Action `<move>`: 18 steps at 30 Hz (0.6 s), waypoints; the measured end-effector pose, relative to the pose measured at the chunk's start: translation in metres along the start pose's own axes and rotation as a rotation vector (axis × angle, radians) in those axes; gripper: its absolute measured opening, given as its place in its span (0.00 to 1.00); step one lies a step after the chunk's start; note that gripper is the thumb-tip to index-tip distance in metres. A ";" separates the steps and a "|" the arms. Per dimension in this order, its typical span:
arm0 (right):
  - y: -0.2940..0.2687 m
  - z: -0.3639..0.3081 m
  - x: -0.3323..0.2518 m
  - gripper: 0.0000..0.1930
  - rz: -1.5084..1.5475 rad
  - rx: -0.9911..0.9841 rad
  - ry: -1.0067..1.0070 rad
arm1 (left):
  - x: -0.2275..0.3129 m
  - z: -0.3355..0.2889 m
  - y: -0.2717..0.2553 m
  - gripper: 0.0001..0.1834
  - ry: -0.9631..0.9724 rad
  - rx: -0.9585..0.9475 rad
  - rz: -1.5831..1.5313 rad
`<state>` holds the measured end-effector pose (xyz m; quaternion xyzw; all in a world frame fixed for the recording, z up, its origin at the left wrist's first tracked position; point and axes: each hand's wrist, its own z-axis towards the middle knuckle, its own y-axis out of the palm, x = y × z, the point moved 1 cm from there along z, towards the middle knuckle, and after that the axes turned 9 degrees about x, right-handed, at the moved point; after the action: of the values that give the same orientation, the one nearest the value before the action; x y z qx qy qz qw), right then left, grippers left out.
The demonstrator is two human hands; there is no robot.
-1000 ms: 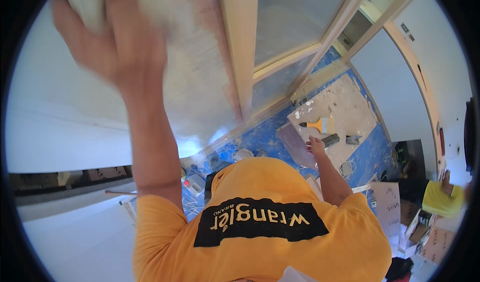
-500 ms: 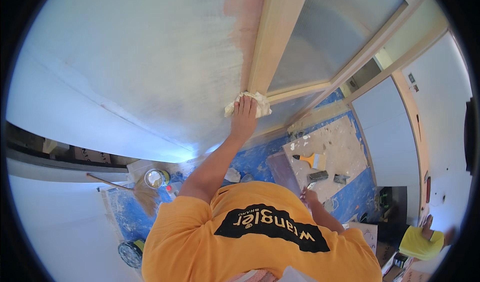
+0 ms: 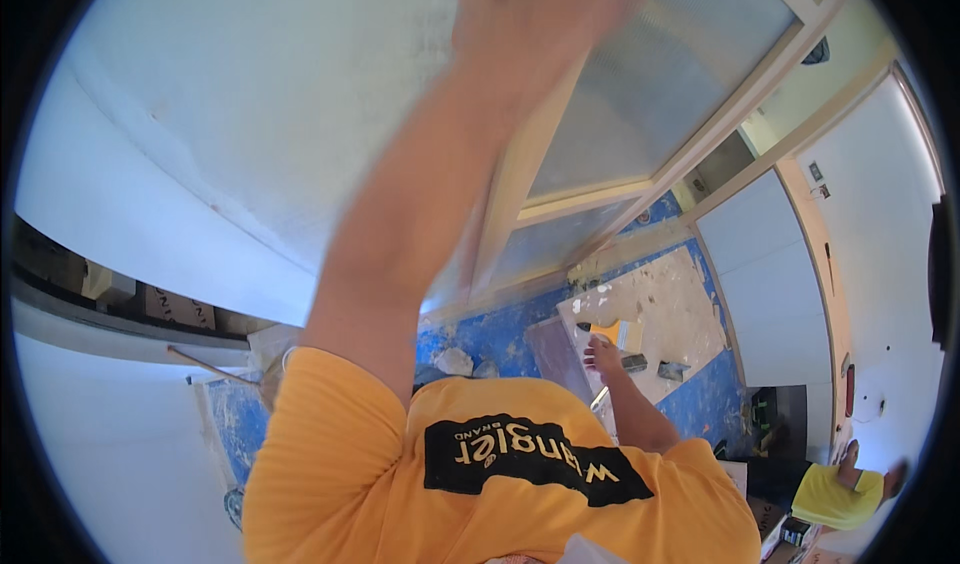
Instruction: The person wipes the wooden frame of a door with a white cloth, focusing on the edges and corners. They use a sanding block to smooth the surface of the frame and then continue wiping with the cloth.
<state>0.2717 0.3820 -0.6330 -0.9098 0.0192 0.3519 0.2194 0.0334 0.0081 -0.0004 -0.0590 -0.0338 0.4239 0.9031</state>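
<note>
blue floor covering (image 3: 506,336) shows pale spatter. thin wooden handle (image 3: 212,366) is at lower left; person in yellow (image 3: 838,494), lower right.

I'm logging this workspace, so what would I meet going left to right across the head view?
Wooden stick, whitish lump, right hand, first dark block, second dark block, co-worker's yellow shirt.

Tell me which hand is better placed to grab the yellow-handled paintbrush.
Right, probably: the right hand appears beside the paintbrush, though depth is unclear, while the left hand is raised at the wall.
</note>
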 end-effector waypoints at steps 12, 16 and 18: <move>0.108 -0.205 -0.350 0.22 -0.003 0.253 -1.308 | 0.060 -0.587 -0.109 0.30 -1.282 -1.046 -0.224; 0.142 -0.263 -0.435 0.19 -0.034 0.340 -1.507 | 0.045 -0.583 -0.118 0.31 -1.187 -0.973 -0.314; 0.136 -0.280 -0.457 0.19 -0.066 0.394 -1.538 | 0.028 -0.554 -0.123 0.30 -1.234 -0.990 -0.381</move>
<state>0.0789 0.0890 -0.2052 -0.3563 -0.1030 0.8649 0.3383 0.2066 -0.0912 -0.5325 -0.2006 -0.7184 0.1552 0.6478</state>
